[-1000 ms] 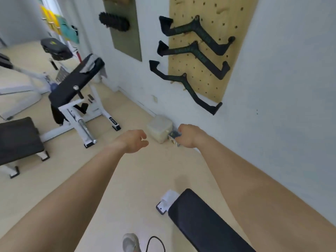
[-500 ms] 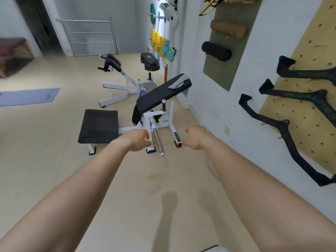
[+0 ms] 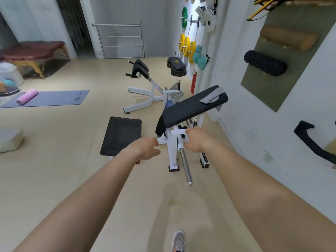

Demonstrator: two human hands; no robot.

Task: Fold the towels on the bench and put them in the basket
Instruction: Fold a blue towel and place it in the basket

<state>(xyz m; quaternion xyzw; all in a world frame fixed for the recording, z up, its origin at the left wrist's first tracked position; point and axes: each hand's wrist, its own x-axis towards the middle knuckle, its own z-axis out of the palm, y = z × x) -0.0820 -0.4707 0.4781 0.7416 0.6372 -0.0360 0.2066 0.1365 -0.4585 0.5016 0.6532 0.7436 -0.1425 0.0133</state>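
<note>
A grey towel (image 3: 211,96) lies crumpled on the upper end of a slanted black bench pad (image 3: 189,109) on a white frame, ahead of me by the right wall. My left hand (image 3: 147,148) and my right hand (image 3: 195,140) are stretched forward at chest height, below and short of the pad. Both have loosely curled fingers and hold nothing. Neither touches the towel. A pale bin (image 3: 10,140) stands on the floor at the far left edge; I cannot tell whether it is the basket.
A flat black seat pad (image 3: 121,135) sits left of the bench, and a steel bar (image 3: 185,166) sticks out of its frame toward me. Another white machine (image 3: 145,88) stands behind. A purple mat (image 3: 54,98) with a pink roller lies at left. My shoe (image 3: 178,240) is on the floor below.
The view has swung up from the wall and floor to the room, and the bench with the towel is now nearer and central. Both hands stay out in front, empty.
</note>
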